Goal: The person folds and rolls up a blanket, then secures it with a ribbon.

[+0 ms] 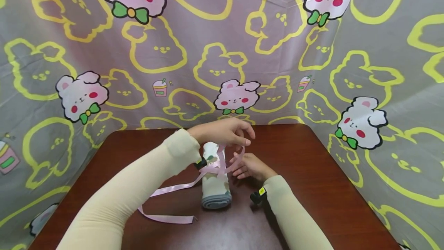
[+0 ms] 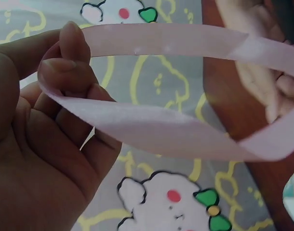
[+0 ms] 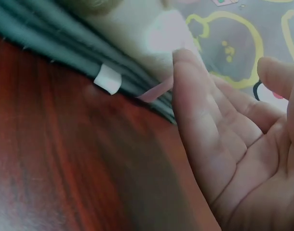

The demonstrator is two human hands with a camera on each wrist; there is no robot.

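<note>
Crossing cloth roll (image 1: 214,187) on counter (image 1: 291,142), pink ribbon (image 2: 156,131) is pinched into raised loop by left hand (image 1: 223,131) at roll's 12 o'clock, apparently keeping loop open; empty right hand (image 1: 252,166), fingers extended, is held at 3; loose end is left at 8.

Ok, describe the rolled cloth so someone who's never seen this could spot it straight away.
Find the reddish-brown table before the cartoon-print backdrop. Near its middle, beside the right hand, lies the rolled cloth. Unlike the flat pink ribbon crossing it, it's thick and pale, with a blue-grey near end.
</note>
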